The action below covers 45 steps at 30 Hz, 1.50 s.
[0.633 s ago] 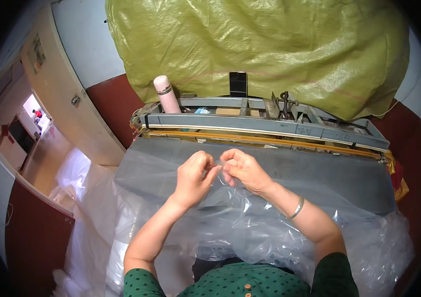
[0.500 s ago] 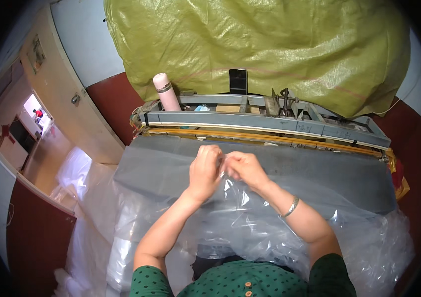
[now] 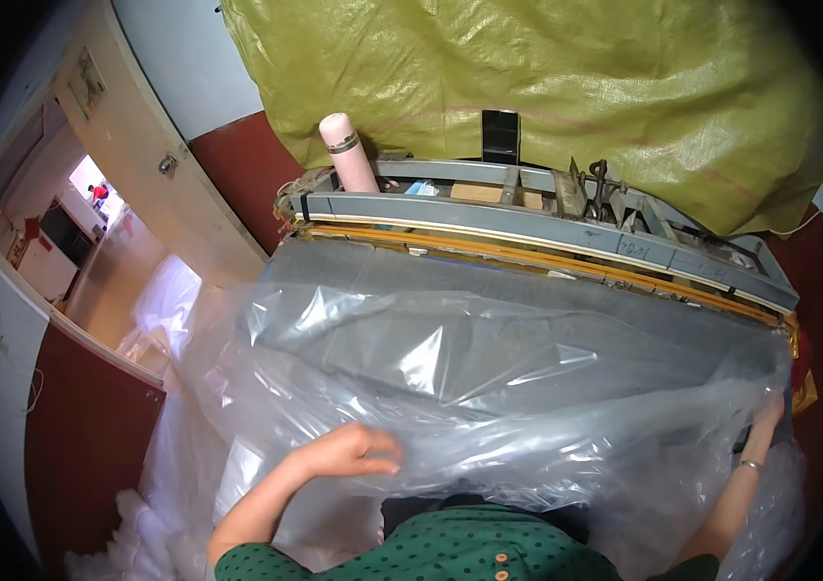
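A large sheet of clear plastic film (image 3: pixel 421 363) billows over the grey work surface (image 3: pixel 353 261) in front of me, with glossy folds across it. Low at the left, my left hand (image 3: pixel 353 450) hovers by the film's near part, its fingers loosely bent, apart and a little blurred, with nothing seen in them. Out at the far right end of the surface, my right hand (image 3: pixel 770 412) is closed on the film, whose folds run toward it; its fingertips are partly veiled by the plastic.
Behind the surface runs a grey metal frame (image 3: pixel 450 205) with orange strips (image 3: pixel 489 250). A pink flask (image 3: pixel 350 160), a black phone (image 3: pixel 501 136) and metal tools (image 3: pixel 595 189) stand along it. Yellow-green sheeting (image 3: pixel 624 87) hangs behind. More film (image 3: pixel 169 300) is heaped left, beside an open door (image 3: pixel 155 136).
Both hands were together at the film above the middle of the surface. They have parted, left hand down and left, right hand far right, and the film has spread and lifted. The view has shifted.
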Each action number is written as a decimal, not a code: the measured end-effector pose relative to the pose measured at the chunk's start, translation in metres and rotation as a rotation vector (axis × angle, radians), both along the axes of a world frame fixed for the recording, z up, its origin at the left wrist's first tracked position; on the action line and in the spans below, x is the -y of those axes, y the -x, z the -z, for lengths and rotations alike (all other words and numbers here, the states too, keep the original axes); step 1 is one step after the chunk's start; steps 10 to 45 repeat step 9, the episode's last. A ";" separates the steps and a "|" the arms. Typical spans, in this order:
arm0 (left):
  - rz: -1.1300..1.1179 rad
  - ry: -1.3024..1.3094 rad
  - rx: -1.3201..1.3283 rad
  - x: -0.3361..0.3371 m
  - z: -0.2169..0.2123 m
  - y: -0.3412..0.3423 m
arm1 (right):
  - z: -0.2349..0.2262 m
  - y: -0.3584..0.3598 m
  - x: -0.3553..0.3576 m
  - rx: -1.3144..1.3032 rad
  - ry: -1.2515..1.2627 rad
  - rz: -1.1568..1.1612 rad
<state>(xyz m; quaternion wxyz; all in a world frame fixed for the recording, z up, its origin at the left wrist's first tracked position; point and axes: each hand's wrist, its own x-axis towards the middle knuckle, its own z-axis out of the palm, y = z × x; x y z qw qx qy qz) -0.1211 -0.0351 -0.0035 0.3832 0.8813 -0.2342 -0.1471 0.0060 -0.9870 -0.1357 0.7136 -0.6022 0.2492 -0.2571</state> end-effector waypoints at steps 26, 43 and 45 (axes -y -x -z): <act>-1.058 -0.158 0.583 -0.094 0.054 -0.191 | -0.007 0.028 -0.020 -0.339 1.119 0.112; -1.058 -0.158 0.583 -0.094 0.054 -0.191 | -0.007 0.028 -0.020 -0.339 1.119 0.112; -1.058 -0.158 0.583 -0.094 0.054 -0.191 | -0.007 0.028 -0.020 -0.339 1.119 0.112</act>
